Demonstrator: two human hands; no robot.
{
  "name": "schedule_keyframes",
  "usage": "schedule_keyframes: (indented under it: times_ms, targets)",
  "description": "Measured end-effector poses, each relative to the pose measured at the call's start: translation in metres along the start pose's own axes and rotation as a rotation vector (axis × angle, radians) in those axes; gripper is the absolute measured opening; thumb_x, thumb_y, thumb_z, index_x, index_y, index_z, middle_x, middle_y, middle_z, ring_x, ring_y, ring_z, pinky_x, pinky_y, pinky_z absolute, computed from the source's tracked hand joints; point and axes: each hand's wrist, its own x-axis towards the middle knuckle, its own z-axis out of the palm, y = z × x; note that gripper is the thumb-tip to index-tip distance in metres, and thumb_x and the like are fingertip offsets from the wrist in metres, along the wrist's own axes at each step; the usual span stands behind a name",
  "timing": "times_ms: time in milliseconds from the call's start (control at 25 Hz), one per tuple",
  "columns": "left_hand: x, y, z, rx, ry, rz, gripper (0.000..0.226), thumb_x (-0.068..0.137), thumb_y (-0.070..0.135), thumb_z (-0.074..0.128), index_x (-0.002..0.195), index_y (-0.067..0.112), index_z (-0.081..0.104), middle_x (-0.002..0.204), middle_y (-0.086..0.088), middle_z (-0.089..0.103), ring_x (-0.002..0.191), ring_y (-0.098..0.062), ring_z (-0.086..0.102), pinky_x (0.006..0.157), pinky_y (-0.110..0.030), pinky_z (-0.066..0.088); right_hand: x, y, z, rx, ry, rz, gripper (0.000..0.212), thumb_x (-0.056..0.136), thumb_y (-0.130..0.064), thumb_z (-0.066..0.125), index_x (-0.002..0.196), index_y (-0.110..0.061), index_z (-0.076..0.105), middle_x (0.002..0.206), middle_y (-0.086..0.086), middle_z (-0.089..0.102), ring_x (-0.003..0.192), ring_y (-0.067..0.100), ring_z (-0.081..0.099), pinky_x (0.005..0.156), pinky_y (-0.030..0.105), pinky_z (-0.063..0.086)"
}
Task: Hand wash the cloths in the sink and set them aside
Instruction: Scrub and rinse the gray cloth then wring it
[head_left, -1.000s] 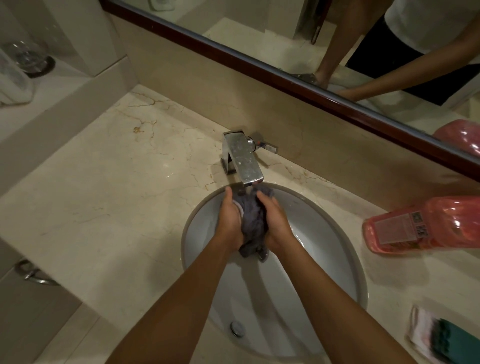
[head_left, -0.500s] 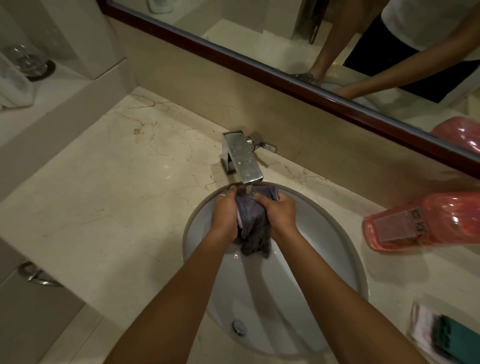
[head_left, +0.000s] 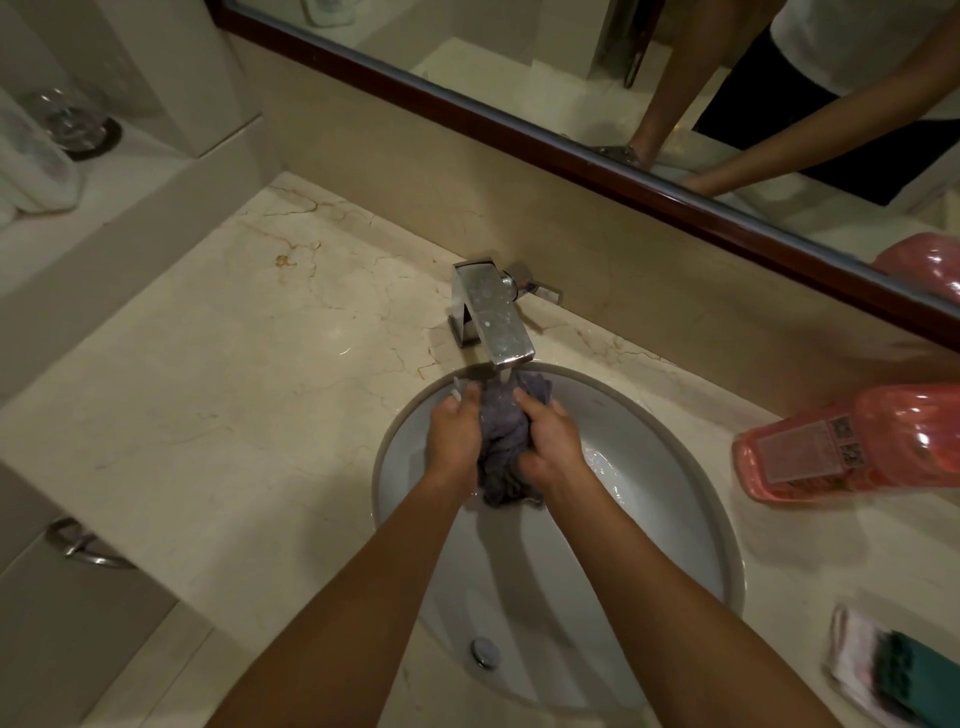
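While both hands work the wad under the tap, the scene reads as follows.

Left hand: the left hand (head_left: 453, 435) grips the near-left side of the grey cloth (head_left: 503, 447), fingers curled round it, knuckles up.

Right hand: the right hand (head_left: 551, 439) grips the opposite side, thumb and fingers wrapped into the bunched fabric; the two hands sit close together, with only the cloth between them.

Cloth: bunched into a wad between the palms, its top just under the faucet (head_left: 491, 317) spout, its tail hanging below the wrists over the sink (head_left: 670, 499) bowl.

Just changed: a second ago the hands were pressed flatter against the cloth, lower in the bowl; half a second ago they lifted toward the spout and curled in. Now the fingers are wrapped further round the wad and the cloth looks more tightly gathered.

Meaning for the task: this looks like a rub-and-squeeze stroke in the rinse, so washing of this cloth is under way, and it has not been set aside.

Against the earlier frame: the hands hold nearly the same spot under the spout, and the hanging tail looks a little shorter.

Beyond the right hand: a pink bottle (head_left: 852, 441) lies on its side on the counter (head_left: 218, 395), and folded cloths (head_left: 883, 670) sit near the right forearm.

Drain: the drain stopper (head_left: 485, 651) lies between the forearms.
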Motion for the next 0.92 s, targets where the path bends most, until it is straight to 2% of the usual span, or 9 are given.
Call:
schedule_keyframes:
  times_ms: [160, 320, 400, 520, 600, 680, 760, 840, 920]
  targets:
    - [-0.003, -0.002, 0.006, 0.005, 0.068, 0.043, 0.029, 0.104, 0.029, 0.051, 0.094, 0.012, 0.073, 0.088, -0.008, 0.078, 0.086, -0.026, 0.076, 0.082, -0.043, 0.061, 0.003, 0.009, 0.01, -0.024, 0.114, -0.006, 0.016, 0.095, 0.0, 0.061, 0.111, 0.001, 0.066, 0.106, 0.028, 0.071, 0.095, 0.041, 0.071, 0.09, 0.052, 0.058]
    - [-0.004, -0.003, 0.011, 0.059, 0.01, 0.054, 0.034, 0.104, 0.03, 0.053, 0.083, 0.014, 0.074, 0.08, -0.007, 0.077, 0.078, -0.023, 0.076, 0.07, -0.034, 0.058, 0.002, 0.008, 0.009, -0.096, 0.143, 0.005, 0.005, 0.091, -0.001, 0.068, 0.096, -0.001, 0.07, 0.088, 0.023, 0.073, 0.068, 0.031, 0.072, 0.07, 0.042, 0.061]
    - [-0.004, -0.002, 0.014, 0.035, 0.018, 0.011, 0.038, 0.104, 0.033, 0.052, 0.083, 0.01, 0.073, 0.079, -0.008, 0.076, 0.077, -0.025, 0.075, 0.07, -0.034, 0.058, 0.004, 0.006, 0.008, -0.131, 0.142, 0.06, 0.018, 0.096, -0.015, 0.066, 0.103, 0.001, 0.069, 0.096, 0.024, 0.073, 0.078, 0.034, 0.072, 0.077, 0.045, 0.061]
    - [-0.002, 0.003, 0.014, -0.017, 0.034, -0.051, 0.046, 0.105, 0.043, 0.046, 0.094, 0.009, 0.074, 0.086, -0.009, 0.078, 0.084, -0.025, 0.076, 0.076, -0.035, 0.059, 0.002, -0.002, 0.003, -0.07, 0.036, 0.197, 0.035, 0.1, -0.031, 0.06, 0.109, 0.002, 0.069, 0.105, 0.023, 0.074, 0.089, 0.034, 0.073, 0.074, 0.042, 0.059]
    - [-0.001, 0.003, 0.013, -0.068, -0.039, -0.056, 0.048, 0.104, 0.045, 0.044, 0.106, 0.008, 0.074, 0.098, -0.013, 0.077, 0.095, -0.029, 0.075, 0.089, -0.042, 0.058, 0.0, 0.0, 0.0, -0.079, -0.055, 0.124, 0.024, 0.099, -0.017, 0.061, 0.113, 0.001, 0.067, 0.104, 0.022, 0.075, 0.088, 0.031, 0.075, 0.068, 0.037, 0.06]
    - [-0.002, 0.002, 0.013, 0.021, -0.059, -0.061, 0.048, 0.102, 0.048, 0.043, 0.109, 0.011, 0.073, 0.101, -0.014, 0.076, 0.1, -0.031, 0.073, 0.096, -0.048, 0.055, 0.001, 0.008, -0.003, -0.278, -0.049, -0.029, 0.014, 0.097, -0.008, 0.061, 0.108, -0.001, 0.067, 0.097, 0.019, 0.075, 0.086, 0.028, 0.076, 0.064, 0.032, 0.06]
    - [-0.003, 0.001, 0.015, 0.156, -0.01, -0.023, 0.049, 0.102, 0.051, 0.04, 0.099, 0.016, 0.074, 0.089, -0.01, 0.076, 0.091, -0.029, 0.073, 0.089, -0.046, 0.056, 0.004, 0.018, -0.003, -0.447, 0.049, -0.148, 0.014, 0.097, -0.014, 0.062, 0.098, -0.003, 0.07, 0.085, 0.016, 0.075, 0.08, 0.027, 0.076, 0.062, 0.032, 0.059]
    - [-0.004, 0.001, 0.015, 0.249, 0.045, 0.022, 0.055, 0.105, 0.049, 0.035, 0.078, 0.016, 0.069, 0.062, -0.002, 0.068, 0.07, -0.027, 0.069, 0.07, -0.04, 0.054, 0.008, 0.024, -0.004, -0.53, 0.11, -0.209, 0.02, 0.097, -0.023, 0.063, 0.088, -0.006, 0.071, 0.076, 0.013, 0.073, 0.076, 0.027, 0.075, 0.064, 0.036, 0.06]
    - [-0.005, 0.0, 0.014, 0.297, 0.099, 0.023, 0.056, 0.105, 0.048, 0.035, 0.069, 0.015, 0.063, 0.052, 0.0, 0.06, 0.062, -0.026, 0.064, 0.062, -0.039, 0.049, 0.01, 0.027, -0.007, -0.577, 0.109, -0.22, 0.025, 0.097, -0.026, 0.062, 0.08, -0.01, 0.07, 0.067, 0.01, 0.069, 0.07, 0.026, 0.073, 0.06, 0.034, 0.058]
